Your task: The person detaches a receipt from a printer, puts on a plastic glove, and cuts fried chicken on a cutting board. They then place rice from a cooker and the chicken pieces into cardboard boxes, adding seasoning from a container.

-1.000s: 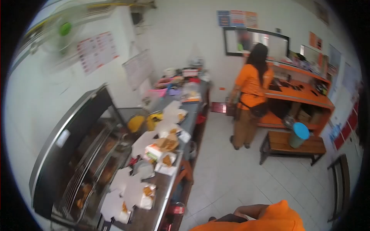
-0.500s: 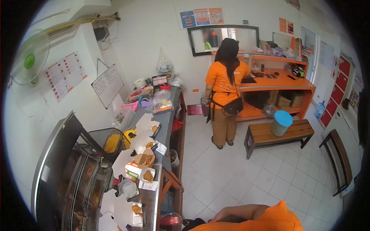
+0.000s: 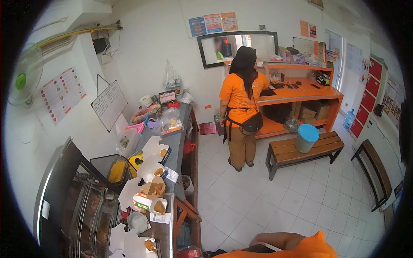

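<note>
Neither of my hands shows in the head view. At the bottom edge is an orange sleeve (image 3: pixel 316 245) with a bent bare arm (image 3: pixel 275 238); the hand at its end is hidden. A dark and white flat thing (image 3: pixel 262 248) peeks out below that arm, too little of it to name. To the left, open white food boxes with fried pieces stand in a row along the counter. Among them are a box with a fried piece (image 3: pixel 159 207), a brown paper bowl of food (image 3: pixel 153 189) and a clear plastic cup (image 3: pixel 138 222).
A co-worker in an orange shirt (image 3: pixel 244 96) stands facing the orange counter (image 3: pixel 301 92). A blue-lidded bucket (image 3: pixel 307 138) sits on a wooden bench (image 3: pixel 279 155). Left are a glass food warmer (image 3: pixel 56 180), a wire basket (image 3: pixel 101 165) and a whiteboard (image 3: pixel 109 105).
The whole view has shifted slightly left and down as the camera turned. More of the flat thing below the bent arm now shows. The food boxes stay in place on the counter.
</note>
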Tool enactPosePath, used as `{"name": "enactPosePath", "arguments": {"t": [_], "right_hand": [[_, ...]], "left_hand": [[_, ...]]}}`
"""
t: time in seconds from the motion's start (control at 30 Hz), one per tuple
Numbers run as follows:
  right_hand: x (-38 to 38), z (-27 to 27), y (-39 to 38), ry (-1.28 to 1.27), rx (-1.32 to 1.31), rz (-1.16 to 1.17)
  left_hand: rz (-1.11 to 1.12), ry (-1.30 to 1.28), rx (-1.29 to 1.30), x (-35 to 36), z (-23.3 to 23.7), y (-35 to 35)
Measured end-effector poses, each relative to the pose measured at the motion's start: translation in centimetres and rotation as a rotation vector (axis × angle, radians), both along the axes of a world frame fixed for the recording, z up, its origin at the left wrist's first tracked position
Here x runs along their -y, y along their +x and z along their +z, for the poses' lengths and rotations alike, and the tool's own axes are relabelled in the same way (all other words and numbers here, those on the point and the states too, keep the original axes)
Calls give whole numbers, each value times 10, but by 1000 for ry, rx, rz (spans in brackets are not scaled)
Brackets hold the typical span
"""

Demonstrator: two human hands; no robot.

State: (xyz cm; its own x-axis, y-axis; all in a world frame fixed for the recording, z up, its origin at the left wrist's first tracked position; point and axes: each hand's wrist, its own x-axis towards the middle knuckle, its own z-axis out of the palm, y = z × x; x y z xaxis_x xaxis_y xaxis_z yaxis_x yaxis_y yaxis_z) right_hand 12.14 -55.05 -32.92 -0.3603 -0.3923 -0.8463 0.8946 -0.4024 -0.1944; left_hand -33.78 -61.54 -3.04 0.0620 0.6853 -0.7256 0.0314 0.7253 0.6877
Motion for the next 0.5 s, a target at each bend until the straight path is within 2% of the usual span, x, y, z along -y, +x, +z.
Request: {"name": "enactPosePath", "arguments": {"t": [0.07, 0.17, 0.2, 0.23, 0.27, 0.3, 0.33, 0.37, 0.47, 0.5], "right_hand": [[-28, -30, -52, 99, -363, 170], [-52, 91, -136, 100, -656, -249], [-56, 120, -151, 166, -740, -307], [-52, 119, -155, 152, -736, -284], [-46, 114, -160, 278, -753, -219], [-42, 76, -148, 243, -704, -49], [-38, 41, -137, 207, -667, 137], [-34, 3, -125, 170, -644, 326], [-68, -21, -81, 310, -308, 894], [-84, -30, -68, 347, -226, 1033]], "left_hand": [[17, 10, 7, 6, 6, -18], [179, 185, -25, 10, 21, -66], [328, 320, -99, -1, 43, -70], [459, 459, -190, -12, 64, -74], [591, 746, -298, -19, 70, -103], [732, 830, -387, -22, 125, -82], [806, 1036, -640, -29, 150, -97], [916, 1107, -670, -29, 173, -118], [1305, 1310, -826, -7, 243, -159], [1363, 1356, -917, 1, 258, -174]]}}
